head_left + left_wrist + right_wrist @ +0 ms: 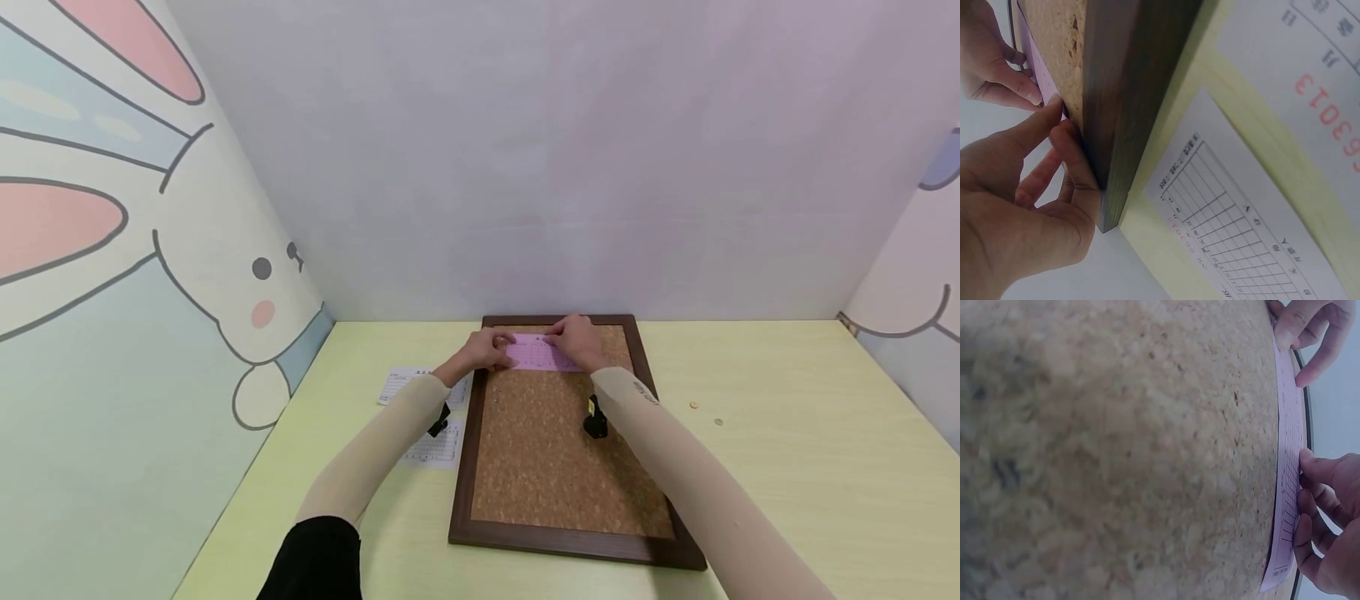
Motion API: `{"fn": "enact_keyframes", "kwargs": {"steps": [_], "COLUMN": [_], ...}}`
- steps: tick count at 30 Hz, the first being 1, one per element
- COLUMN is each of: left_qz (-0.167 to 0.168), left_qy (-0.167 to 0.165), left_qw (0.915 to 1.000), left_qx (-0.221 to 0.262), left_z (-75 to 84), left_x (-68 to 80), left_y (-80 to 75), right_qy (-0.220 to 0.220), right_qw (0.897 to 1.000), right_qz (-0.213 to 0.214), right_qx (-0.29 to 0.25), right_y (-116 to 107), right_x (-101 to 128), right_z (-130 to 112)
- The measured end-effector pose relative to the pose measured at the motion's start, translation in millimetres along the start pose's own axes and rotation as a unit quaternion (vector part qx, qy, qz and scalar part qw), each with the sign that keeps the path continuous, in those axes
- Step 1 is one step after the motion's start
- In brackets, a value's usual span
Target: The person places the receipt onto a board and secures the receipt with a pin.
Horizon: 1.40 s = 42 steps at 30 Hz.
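Observation:
A pink printed slip (538, 353) lies flat across the top of a cork board (551, 450) in a dark wooden frame (465, 467). My left hand (486, 350) holds the slip's left end. In the left wrist view its thumb (1044, 115) and forefinger pinch the slip's corner (1040, 65) beside the frame (1125, 94). My right hand (577, 340) holds the slip's right end. In the right wrist view its curled fingertips (1310, 487) sit on the edge of the slip (1288, 487), with the left hand (1307, 331) at the far end.
The board lies on a yellow-green table (787, 467). White printed forms (435, 446) lie just left of the frame, also in the left wrist view (1241, 237). Two small round bits (693, 405) lie to the board's right. Walls enclose the table on three sides.

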<state>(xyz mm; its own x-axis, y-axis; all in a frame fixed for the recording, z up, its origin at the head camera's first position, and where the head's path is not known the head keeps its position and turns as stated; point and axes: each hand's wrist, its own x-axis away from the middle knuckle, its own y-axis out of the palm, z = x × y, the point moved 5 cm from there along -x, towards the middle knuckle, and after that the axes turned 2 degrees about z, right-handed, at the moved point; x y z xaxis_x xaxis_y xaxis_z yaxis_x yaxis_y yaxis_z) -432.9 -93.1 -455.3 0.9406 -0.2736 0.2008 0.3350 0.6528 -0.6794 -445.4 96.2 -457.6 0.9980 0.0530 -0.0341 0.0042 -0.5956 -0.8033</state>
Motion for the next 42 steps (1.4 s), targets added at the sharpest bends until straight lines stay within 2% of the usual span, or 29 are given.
{"fn": "enact_keyframes", "kwargs": {"steps": [3, 7, 11, 14, 18, 21, 26, 29, 34, 38, 42], "left_qz": [-0.002, -0.004, -0.005, -0.006, -0.005, -0.005, 0.003, 0.011, 0.005, 0.014, 0.021], "left_qy": [0.003, 0.006, 0.007, 0.01, 0.011, 0.011, 0.011, 0.01, 0.007, 0.009, 0.01], "left_qw": [1.0, 1.0, 1.0, 0.9999, 0.9999, 0.9999, 0.9999, 0.9998, 0.9995, 0.9993, 0.9992], "left_qx": [-0.001, -0.001, -0.003, -0.006, -0.009, -0.009, -0.009, -0.016, -0.03, -0.033, -0.031], "left_z": [1.1, 2.6, 3.7, 3.9, 2.5, 1.2, 0.4, 1.1, 1.2, 3.2, 4.8], "left_x": [0.7, 3.6, 5.4, 4.8, 3.7, 3.7, 2.0, 0.8, -0.5, 3.3, 9.3], "left_y": [0.7, 1.8, 2.9, 2.9, 2.4, 1.5, -1.2, -0.8, 5.3, 4.6, 1.9], "right_qy": [-0.012, -0.055, -0.115, -0.149, -0.168, -0.171, -0.177, -0.177, -0.191, -0.198, -0.184], "right_qw": [1.0, 0.994, 0.979, 0.964, 0.947, 0.943, 0.943, 0.95, 0.962, 0.962, 0.961], "right_qz": [-0.005, -0.023, -0.049, -0.069, -0.1, -0.115, -0.123, -0.128, -0.144, -0.184, -0.205], "right_qx": [0.026, 0.094, 0.161, 0.211, 0.255, 0.261, 0.252, 0.225, 0.13, 0.044, 0.004], "right_y": [0, 1, 1, -1, -3, -4, -8, -11, -19, -31, -47], "right_x": [1, 1, 3, 7, 12, 18, 24, 23, 20, 26, 37], "right_z": [0, -2, -7, -10, -13, -15, -18, -15, -4, 0, 8]}}
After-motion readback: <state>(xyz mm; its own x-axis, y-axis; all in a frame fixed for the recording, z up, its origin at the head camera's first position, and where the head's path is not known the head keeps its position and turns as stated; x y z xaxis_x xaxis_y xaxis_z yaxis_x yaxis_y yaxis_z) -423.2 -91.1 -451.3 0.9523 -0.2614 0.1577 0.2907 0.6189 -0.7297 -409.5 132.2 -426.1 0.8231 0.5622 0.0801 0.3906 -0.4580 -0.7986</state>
